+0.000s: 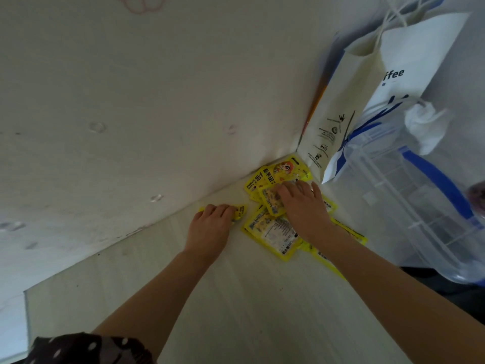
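The pile of flat yellow foil packets (pixel 275 232) lies on the pale table top (pixel 236 298) just in front of the tall white paper bag (pixel 349 106), and the farthest packets touch the foot of the bag. The right hand (pixel 304 206) rests on the top of this pile, on the side near the bag, with the fingers stretched out and a little apart. It presses the packets and does not clamp any of them. The left hand (pixel 210 229) is farther from the bag, to the left of the pile, and its fingers are curled over one separate yellow packet (pixel 241 211), whose ends show on both sides of the knuckles.

The work seems to be the gathering or sorting of the packets. The foil looks smooth, so a push from the flat right hand may make the pile slide apart, and some packets may go under the bag or against the cream wall (pixel 157 101) behind it. The bag stands loosely and a knock from the wrist could tip it.
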A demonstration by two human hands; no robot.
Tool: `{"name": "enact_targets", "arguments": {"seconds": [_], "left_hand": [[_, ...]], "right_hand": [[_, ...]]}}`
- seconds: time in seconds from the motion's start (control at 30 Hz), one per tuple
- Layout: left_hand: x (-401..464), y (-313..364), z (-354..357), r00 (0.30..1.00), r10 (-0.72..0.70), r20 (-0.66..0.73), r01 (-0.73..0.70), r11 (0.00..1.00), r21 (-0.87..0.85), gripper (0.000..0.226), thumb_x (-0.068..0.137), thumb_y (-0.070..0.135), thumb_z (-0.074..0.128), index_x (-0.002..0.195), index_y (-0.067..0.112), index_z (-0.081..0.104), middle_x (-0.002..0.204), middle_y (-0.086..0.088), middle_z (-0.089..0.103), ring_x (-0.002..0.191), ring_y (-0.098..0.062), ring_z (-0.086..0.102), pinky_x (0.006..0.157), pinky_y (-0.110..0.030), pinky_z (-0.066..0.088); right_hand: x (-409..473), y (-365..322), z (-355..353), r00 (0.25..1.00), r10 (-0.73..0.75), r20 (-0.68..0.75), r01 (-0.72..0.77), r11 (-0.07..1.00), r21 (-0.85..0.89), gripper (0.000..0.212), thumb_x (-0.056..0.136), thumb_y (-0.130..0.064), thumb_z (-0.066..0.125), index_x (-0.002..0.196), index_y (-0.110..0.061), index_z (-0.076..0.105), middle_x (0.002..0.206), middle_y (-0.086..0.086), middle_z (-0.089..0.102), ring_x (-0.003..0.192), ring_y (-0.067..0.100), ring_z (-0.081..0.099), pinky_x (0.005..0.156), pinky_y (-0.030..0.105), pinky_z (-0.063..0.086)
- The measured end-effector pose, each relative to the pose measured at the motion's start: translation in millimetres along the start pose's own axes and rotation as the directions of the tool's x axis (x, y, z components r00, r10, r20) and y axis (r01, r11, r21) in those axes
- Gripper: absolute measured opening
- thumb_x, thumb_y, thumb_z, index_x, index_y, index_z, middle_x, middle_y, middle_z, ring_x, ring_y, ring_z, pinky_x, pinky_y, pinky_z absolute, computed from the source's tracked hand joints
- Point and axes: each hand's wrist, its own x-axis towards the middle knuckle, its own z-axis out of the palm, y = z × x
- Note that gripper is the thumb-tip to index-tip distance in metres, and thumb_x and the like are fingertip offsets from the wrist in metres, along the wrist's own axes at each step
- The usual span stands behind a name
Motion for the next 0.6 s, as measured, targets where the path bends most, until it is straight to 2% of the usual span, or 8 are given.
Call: {"name": "enact_targets", "arguments": {"seconds": [0.1, 0.2, 0.27, 0.33, 0.4, 0.47, 0.53, 0.6], "left_hand": [[-2.9, 0.7, -3.7, 1.0, -0.011, -0.008, 0.011, 1.0, 0.003, 0.039, 0.075, 0.014, 0.039, 0.099, 0.018, 0.07, 0.092, 0.002, 0.072, 0.077, -0.026, 0.067, 0.059, -0.032, 0.053], [-6.5, 3.1, -11.4, 1.0, -0.03, -0.005, 0.03, 0.999, -0.032, 0.04, 0.068, 0.0, 0.063, 0.104, 0.016, 0.069, 0.093, -0.001, 0.074, 0.079, -0.027, 0.069, 0.061, -0.034, 0.054], [-7.1, 7.3, -19.0, 0.999, -0.045, -0.011, 0.044, 0.996, -0.08, 0.049, 0.066, -0.004, 0.069, 0.111, 0.015, 0.067, 0.099, -0.003, 0.073, 0.085, -0.029, 0.068, 0.065, -0.035, 0.054], [-6.7, 14.1, -29.7, 0.997, -0.056, -0.05, 0.049, 0.99, -0.13, 0.048, 0.078, -0.002, 0.062, 0.121, 0.017, 0.062, 0.11, -0.002, 0.071, 0.096, -0.028, 0.066, 0.074, -0.036, 0.053], [-4.7, 22.7, -41.4, 0.994, -0.099, -0.044, 0.086, 0.968, -0.238, 0.044, 0.09, 0.004, 0.052, 0.131, 0.019, 0.055, 0.121, -0.003, 0.065, 0.108, -0.028, 0.06, 0.083, -0.037, 0.049], [-2.5, 30.8, -49.4, 0.984, -0.177, -0.001, 0.163, 0.91, -0.38, 0.039, 0.095, 0.011, 0.045, 0.132, 0.019, 0.053, 0.117, -0.007, 0.064, 0.107, -0.03, 0.059, 0.083, -0.039, 0.047], [0.4, 40.4, -55.0, 0.971, -0.238, 0.019, 0.213, 0.826, -0.523, 0.031, 0.095, 0.014, 0.046, 0.124, 0.018, 0.056, 0.105, -0.01, 0.067, 0.095, -0.033, 0.061, 0.075, -0.037, 0.048], [3.2, 51.2, -58.0, 0.95, -0.307, 0.055, 0.265, 0.702, -0.661, 0.022, 0.094, 0.016, 0.05, 0.114, 0.013, 0.059, 0.092, -0.008, 0.067, 0.08, -0.029, 0.06, 0.063, -0.031, 0.043]], "right_hand": [[-3.7, 1.2, -2.0, 1.0, 0.013, 0.018, -0.012, 1.0, -0.018, 0.057, 0.084, -0.01, 0.062, 0.135, -0.02, 0.039, 0.141, 0.006, 0.049, 0.134, 0.033, 0.039, 0.114, 0.056, 0.022], [-12.8, 4.7, -8.1, 0.997, 0.044, -0.065, -0.043, 0.999, 0.01, 0.043, 0.088, -0.018, 0.059, 0.129, -0.019, 0.046, 0.121, 0.007, 0.064, 0.121, 0.031, 0.053, 0.108, 0.05, 0.033], [-24.5, 7.9, -15.9, 0.98, 0.107, -0.17, -0.084, 0.987, 0.135, 0.034, 0.089, -0.019, 0.054, 0.122, -0.016, 0.053, 0.099, 0.008, 0.069, 0.098, 0.032, 0.062, 0.088, 0.042, 0.045], [-40.6, 11.6, -25.5, 0.954, 0.228, -0.195, -0.157, 0.933, 0.323, 0.029, 0.091, -0.019, 0.049, 0.119, -0.014, 0.054, 0.077, 0.008, 0.062, 0.074, 0.03, 0.06, 0.065, 0.037, 0.045], [-58.4, 17.6, -30.2, 0.921, 0.373, -0.11, -0.271, 0.817, 0.509, 0.022, 0.093, -0.02, 0.046, 0.114, -0.014, 0.051, 0.067, 0.005, 0.054, 0.061, 0.025, 0.054, 0.053, 0.035, 0.041], [-76.2, 24.0, -30.2, 0.865, 0.501, 0.031, -0.385, 0.622, 0.682, 0.013, 0.093, -0.019, 0.045, 0.104, -0.013, 0.05, 0.068, 0.006, 0.056, 0.056, 0.019, 0.052, 0.048, 0.032, 0.039], [-92.7, 30.9, -26.8, 0.803, 0.583, 0.121, -0.45, 0.461, 0.765, 0.013, 0.092, -0.017, 0.047, 0.098, -0.007, 0.052, 0.073, 0.004, 0.056, 0.059, 0.017, 0.051, 0.05, 0.027, 0.038], [-107.3, 38.0, -18.7, 0.755, 0.628, 0.19, -0.494, 0.354, 0.794, 0.016, 0.09, -0.017, 0.049, 0.099, -0.005, 0.055, 0.081, 0.007, 0.059, 0.068, 0.021, 0.052, 0.056, 0.03, 0.039]]}}
